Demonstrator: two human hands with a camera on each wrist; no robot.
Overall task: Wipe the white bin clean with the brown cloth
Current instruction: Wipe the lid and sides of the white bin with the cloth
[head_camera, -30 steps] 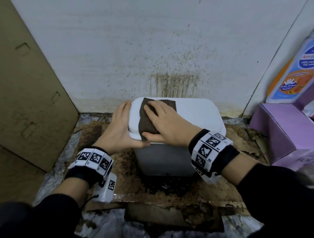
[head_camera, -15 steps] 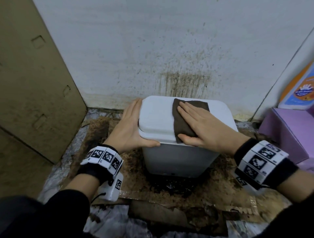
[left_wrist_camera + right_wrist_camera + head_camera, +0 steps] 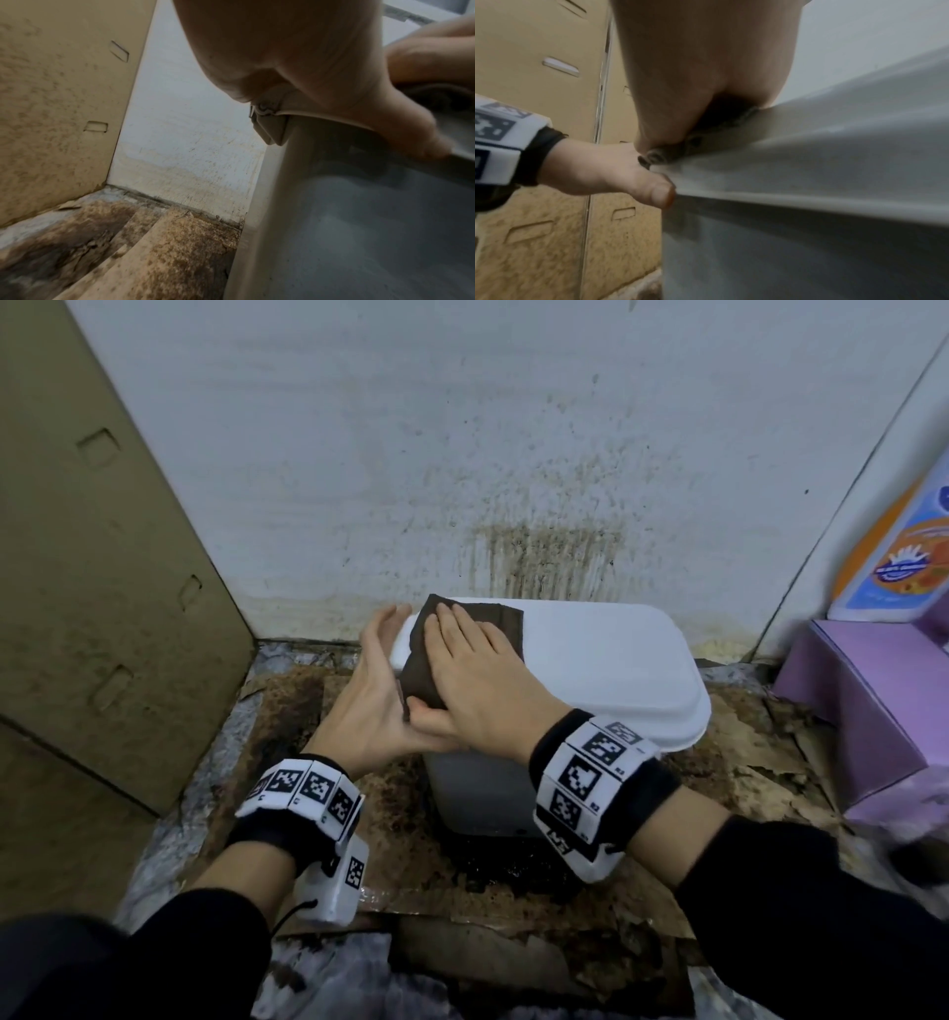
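The white bin [image 3: 590,660] stands on the floor against the wall, lid closed. A folded brown cloth [image 3: 506,621] lies on the left end of the lid and drapes over its front left corner. My right hand [image 3: 462,649] presses flat on the cloth with straight fingers. My left hand [image 3: 377,660] rests against the bin's left end, fingers straight, and its thumb [image 3: 654,188] touches the lid's front rim. In the right wrist view the cloth's edge [image 3: 721,119] shows under my palm on the lid [image 3: 834,142]. The left wrist view shows the bin's grey wall [image 3: 359,223].
A tall cardboard panel [image 3: 102,557] stands close on the left. The white wall [image 3: 513,454] behind is stained brown above the bin. A purple box [image 3: 862,706] and an orange and blue bottle [image 3: 904,557] are at the right. Stained cardboard [image 3: 359,814] covers the floor.
My right hand slid the cloth from the lid's left part to its middle and back to the left end. My left hand stayed against the bin's left end.
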